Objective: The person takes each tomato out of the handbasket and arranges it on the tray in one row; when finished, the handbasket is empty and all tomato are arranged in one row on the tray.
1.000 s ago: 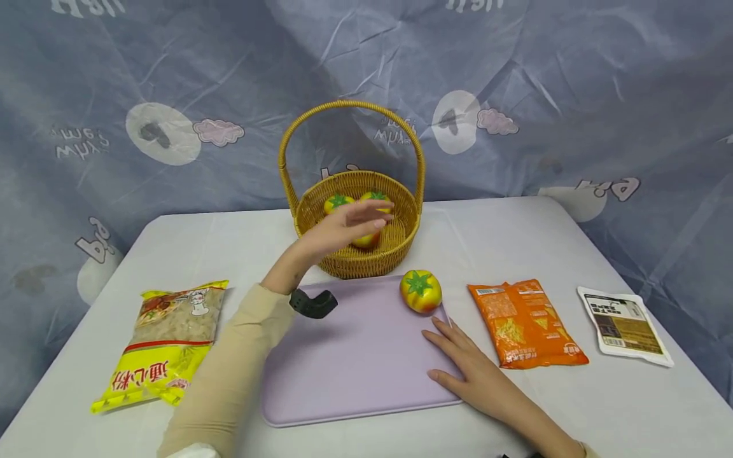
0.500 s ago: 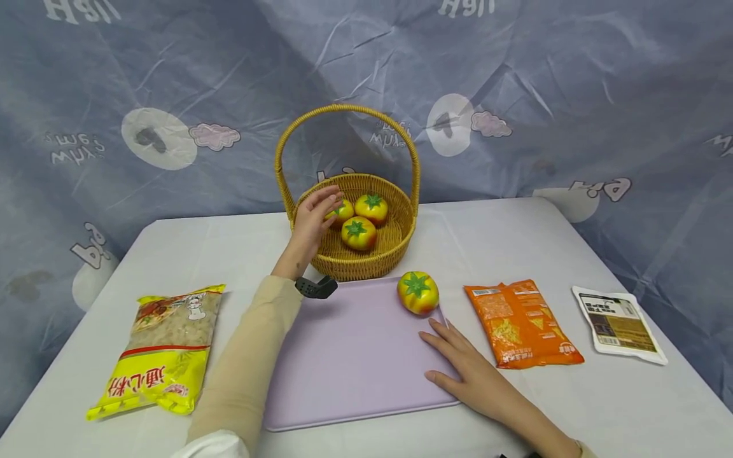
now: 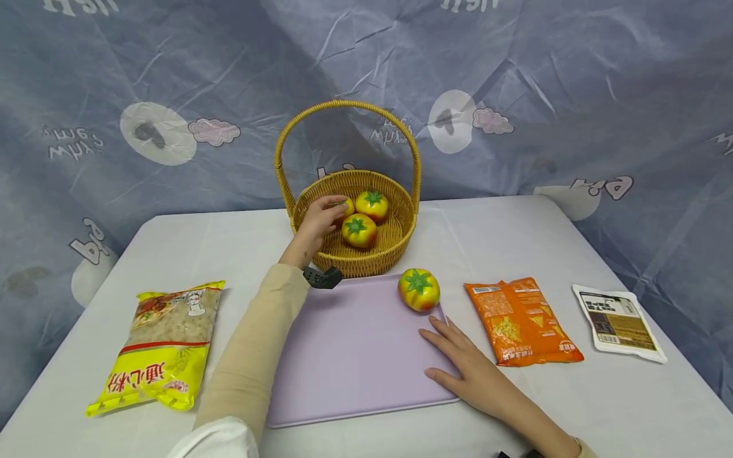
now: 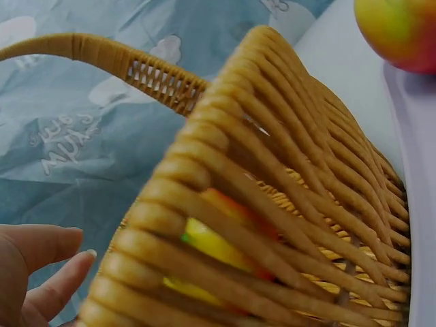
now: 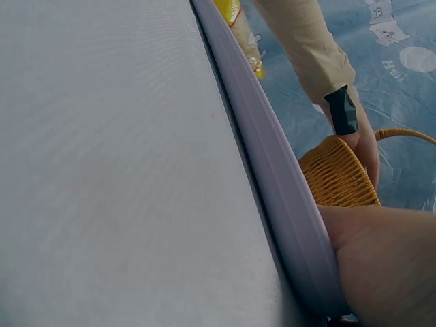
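Observation:
My left hand reaches over the left rim of the wicker basket, its loosely bent fingers at the rearmost-left fruit, which they partly cover. In the left wrist view, thumb and finger stand apart beyond the rim, with nothing visible between them. Two more yellow-red, tomato-like fruits with green leafy tops show inside, one at the front and one at the back right. My right hand rests with spread fingers on the right edge of the lilac tray. A similar fruit sits at the tray's far right corner.
A yellow pasta bag lies left of the tray. To the right are an orange snack bag and a white-edged packet. The basket's tall handle arches overhead, and a grey-blue printed cloth hangs behind.
My left hand has moved left from above the basket's middle, then lowered onto the left fruit. The right hand has stayed on the tray edge.

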Available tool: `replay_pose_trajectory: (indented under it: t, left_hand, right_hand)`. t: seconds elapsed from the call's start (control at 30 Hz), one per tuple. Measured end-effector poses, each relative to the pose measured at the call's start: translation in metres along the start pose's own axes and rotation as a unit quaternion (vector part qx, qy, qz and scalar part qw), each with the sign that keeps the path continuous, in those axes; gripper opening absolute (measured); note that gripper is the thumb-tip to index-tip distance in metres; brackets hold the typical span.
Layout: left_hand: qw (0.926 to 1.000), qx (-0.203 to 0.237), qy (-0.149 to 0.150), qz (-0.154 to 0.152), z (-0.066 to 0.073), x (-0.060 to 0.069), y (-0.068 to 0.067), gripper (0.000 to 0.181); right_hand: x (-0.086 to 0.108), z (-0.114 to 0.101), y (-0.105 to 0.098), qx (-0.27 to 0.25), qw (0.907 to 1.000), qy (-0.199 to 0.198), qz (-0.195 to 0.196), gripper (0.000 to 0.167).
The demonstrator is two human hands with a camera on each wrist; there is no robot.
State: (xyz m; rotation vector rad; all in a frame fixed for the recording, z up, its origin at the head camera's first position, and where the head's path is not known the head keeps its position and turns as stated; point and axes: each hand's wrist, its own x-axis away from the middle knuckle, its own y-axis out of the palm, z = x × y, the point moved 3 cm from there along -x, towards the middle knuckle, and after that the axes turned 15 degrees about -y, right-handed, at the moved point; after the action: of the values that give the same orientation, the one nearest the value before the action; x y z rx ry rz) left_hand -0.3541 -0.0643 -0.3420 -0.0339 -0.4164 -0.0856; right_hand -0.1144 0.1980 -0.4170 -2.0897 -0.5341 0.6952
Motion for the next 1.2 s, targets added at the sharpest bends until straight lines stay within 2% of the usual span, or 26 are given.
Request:
replay_pose_trajectory:
  t: [0.2, 0.33, 0.63, 0.87, 1.03, 1.2]
  left_hand:
    - [0.9985, -0.054, -0.008, -0.005, -0.002, -0.004, 0.004, 0.036]
    - [0.9937, -0.110, -0.013, -0.014, -0.003, -0.007, 0.006, 0.036]
    - [0.9763, -0.213, 0.017, -0.034, -0.005, -0.007, 0.013, 0.040]
    - [0.9529, -0.292, 0.014, -0.079, -0.007, -0.005, 0.021, 0.059]
    - [0.9422, -0.321, 0.015, -0.093, -0.007, -0.004, 0.024, 0.063]
    - [0.9431, -0.319, 0.035, -0.086, -0.006, 0.000, 0.024, 0.063]
  right_hand:
    - [0.000, 0.000, 0.000, -0.002, 1.0000, 0.005, -0.003, 0.059]
    - [0.000, 0.000, -0.001, -0.001, 1.0000, 0.006, -0.005, 0.060]
    - [0.000, 0.000, -0.001, -0.003, 1.0000, 0.007, -0.006, 0.060]
    - [0.000, 0.000, -0.002, -0.001, 1.0000, 0.005, -0.008, 0.060]
    - [0.000, 0.000, -0.001, -0.003, 1.0000, 0.003, -0.007, 0.060]
    - [0.000, 0.001, 0.000, -0.005, 1.0000, 0.005, -0.006, 0.060]
